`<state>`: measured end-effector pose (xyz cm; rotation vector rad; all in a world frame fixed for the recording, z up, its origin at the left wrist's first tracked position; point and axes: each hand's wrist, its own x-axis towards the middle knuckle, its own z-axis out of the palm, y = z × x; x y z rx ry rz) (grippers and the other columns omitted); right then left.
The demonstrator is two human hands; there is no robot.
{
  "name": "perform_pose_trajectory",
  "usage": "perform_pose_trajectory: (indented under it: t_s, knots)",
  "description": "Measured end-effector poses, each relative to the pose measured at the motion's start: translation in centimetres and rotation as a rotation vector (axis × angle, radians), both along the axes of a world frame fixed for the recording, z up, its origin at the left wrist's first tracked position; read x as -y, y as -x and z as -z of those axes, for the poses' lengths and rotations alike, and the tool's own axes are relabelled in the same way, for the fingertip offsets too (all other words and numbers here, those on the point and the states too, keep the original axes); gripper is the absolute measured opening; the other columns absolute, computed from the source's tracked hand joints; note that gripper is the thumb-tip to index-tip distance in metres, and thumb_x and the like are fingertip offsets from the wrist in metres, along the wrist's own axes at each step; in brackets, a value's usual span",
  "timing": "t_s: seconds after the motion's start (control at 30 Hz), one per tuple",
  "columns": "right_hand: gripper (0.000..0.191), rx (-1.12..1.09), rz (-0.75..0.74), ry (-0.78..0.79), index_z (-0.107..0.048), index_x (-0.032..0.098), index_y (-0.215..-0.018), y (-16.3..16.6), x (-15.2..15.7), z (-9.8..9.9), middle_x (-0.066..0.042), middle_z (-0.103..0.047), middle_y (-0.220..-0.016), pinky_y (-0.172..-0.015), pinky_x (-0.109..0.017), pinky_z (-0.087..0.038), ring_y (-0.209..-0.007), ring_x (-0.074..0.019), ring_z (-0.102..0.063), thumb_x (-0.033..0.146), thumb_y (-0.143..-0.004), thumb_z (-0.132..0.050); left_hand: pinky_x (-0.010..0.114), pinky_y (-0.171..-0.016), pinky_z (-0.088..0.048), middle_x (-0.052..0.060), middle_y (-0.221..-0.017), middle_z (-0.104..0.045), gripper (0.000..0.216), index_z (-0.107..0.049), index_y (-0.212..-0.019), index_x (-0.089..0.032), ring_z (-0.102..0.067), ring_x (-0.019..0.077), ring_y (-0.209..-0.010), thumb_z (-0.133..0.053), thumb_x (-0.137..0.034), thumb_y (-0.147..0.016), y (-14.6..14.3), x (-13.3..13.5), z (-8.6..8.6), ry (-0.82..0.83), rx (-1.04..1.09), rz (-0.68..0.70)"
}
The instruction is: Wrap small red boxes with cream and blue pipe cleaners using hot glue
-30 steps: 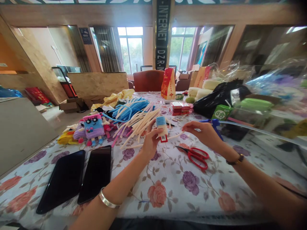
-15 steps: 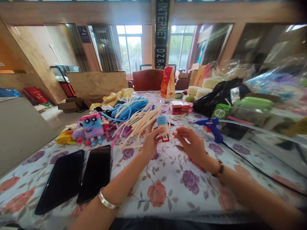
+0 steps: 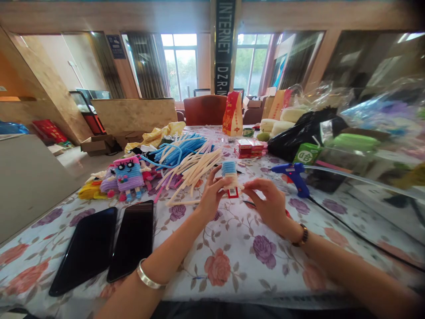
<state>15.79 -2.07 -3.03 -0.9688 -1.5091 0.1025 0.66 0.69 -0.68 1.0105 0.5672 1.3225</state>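
My left hand (image 3: 211, 197) grips a small red box (image 3: 233, 192) with a barcode on its lower end. Fuzzy blue strands circle the box's top, with cream ones below them. At the box's right side, my right hand (image 3: 268, 201) has thumb and forefinger pinched on the end of a cream pipe cleaner; the fingertips cover most of it. Under that hand lies a pair of scissors (image 3: 249, 203), largely hidden, with a dark blade tip and a bit of red showing. Cream pipe cleaners (image 3: 199, 170) and blue pipe cleaners (image 3: 172, 153) are heaped beyond my left hand.
A blue glue gun (image 3: 297, 177) stands to the right, its black cord trailing off. Two dark phones or tablets (image 3: 133, 239) lie at left, below a fuzzy doll (image 3: 129, 175). Red boxes (image 3: 249, 148), a black plastic bag (image 3: 308, 135) and a paper bag (image 3: 232, 115) sit farther back.
The box in my left hand has shifted slightly right and turned a little, now almost touching my right fingertips. My right hand has stayed nearly in place, still pinching.
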Motion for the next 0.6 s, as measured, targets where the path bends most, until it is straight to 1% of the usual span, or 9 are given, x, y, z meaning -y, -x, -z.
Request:
perform_pose_trajectory:
  t_s: [0.1,0.2,0.3,0.43,0.6]
  knots:
    - [0.006,0.045,0.023,-0.027,-0.062,0.025,-0.084,0.04,0.06,-0.04,-0.001,-0.070,-0.082,-0.069,-0.030,-0.055,-0.076,-0.0162,-0.066,0.028,-0.080,-0.063,0.023,-0.065,-0.047,0.000,-0.084,-0.062,0.054,-0.053,-0.117,-0.028,-0.059,0.0126,-0.073,-0.069,-0.024,-0.065,-0.04,0.00,0.08,0.006,-0.003,0.006]
    - [0.002,0.105,0.046,-0.067,-0.063,0.025,-0.083,0.07,0.25,-0.39,-0.001,-0.070,-0.081,-0.067,-0.028,-0.054,-0.076,-0.0160,-0.067,0.026,-0.081,-0.061,0.024,-0.065,-0.047,0.001,-0.085,-0.062,0.054,-0.053,-0.117,-0.027,-0.059,0.0133,-0.075,-0.069,-0.023,-0.066,-0.05,-0.06,0.16,-0.008,0.003,0.013]
    - [0.004,0.157,0.039,-0.095,-0.064,0.026,-0.083,0.04,0.36,-0.75,0.000,-0.071,-0.081,-0.065,-0.026,-0.054,-0.075,-0.0154,-0.067,0.025,-0.082,-0.061,0.023,-0.064,-0.048,0.001,-0.085,-0.062,0.053,-0.054,-0.116,-0.027,-0.059,0.0129,-0.073,-0.069,-0.024,-0.066,-0.04,-0.08,0.14,-0.016,0.009,0.021]
    - [0.005,0.211,0.020,-0.198,-0.065,0.025,-0.082,-0.01,0.23,-0.88,0.001,-0.071,-0.078,-0.062,-0.024,-0.053,-0.071,-0.0133,-0.066,0.023,-0.083,-0.060,0.022,-0.063,-0.046,0.000,-0.084,-0.062,0.054,-0.054,-0.116,-0.026,-0.059,0.0120,-0.073,-0.070,-0.024,-0.064,-0.02,0.01,-0.07,-0.002,0.009,0.033]
    - [0.007,0.229,-0.003,-0.244,-0.065,0.024,-0.083,-0.04,0.09,-0.82,0.001,-0.070,-0.078,-0.063,-0.023,-0.053,-0.071,-0.0121,-0.065,0.018,-0.083,-0.060,0.021,-0.064,-0.045,0.000,-0.085,-0.062,0.058,-0.050,-0.121,-0.027,-0.057,0.0113,-0.073,-0.068,-0.024,-0.066,-0.04,0.12,-0.25,0.006,-0.015,0.034]
